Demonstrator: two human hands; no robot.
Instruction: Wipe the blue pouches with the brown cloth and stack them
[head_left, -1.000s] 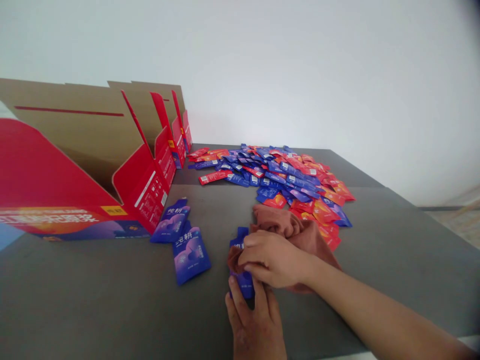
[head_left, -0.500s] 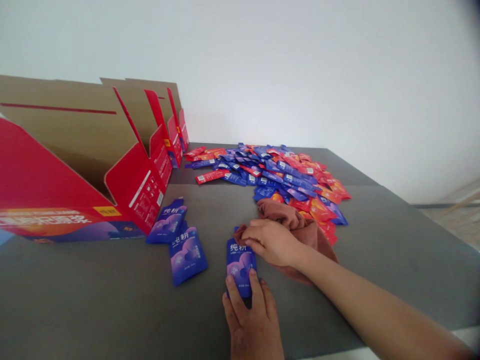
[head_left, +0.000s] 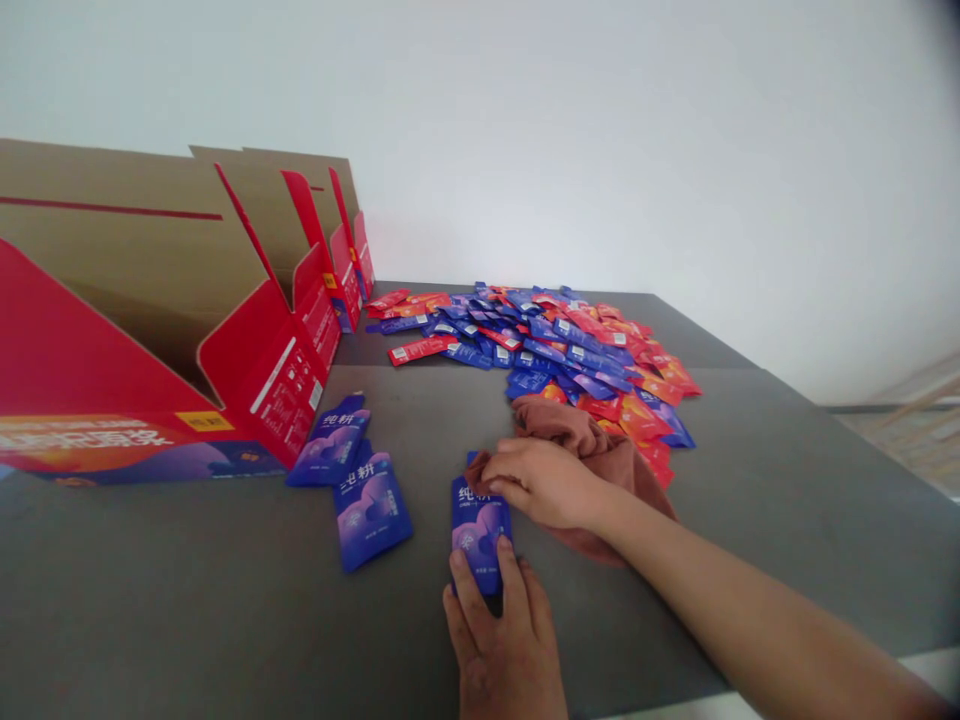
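A blue drink pouch [head_left: 478, 530] with purple circles and white print lies flat on the grey table, its long side pointing away from me. My left hand [head_left: 504, 630] holds its near end down, fingers spread over the lower edge. Bunched in my right hand [head_left: 544, 483] is a reddish-brown cloth [head_left: 577, 430]; a corner of it presses on the pouch's top end. The rest of the cloth trails right, against the pile. To the left, two more blue pouches, a nearer one [head_left: 373, 515] and a farther one [head_left: 330, 445], overlap beside a carton.
Open red cartons [head_left: 262, 370] with raised brown flaps stand in a row along the left. A large heap of blue and red-orange pouches [head_left: 555, 340] covers the table's far middle. Behind it rises a white wall [head_left: 570, 150]. The grey table [head_left: 750, 520] extends right.
The view has shifted very slightly, so the cartons appear a little higher and farther left. Both hands, the cloth and the pouch keep nearly the same positions.
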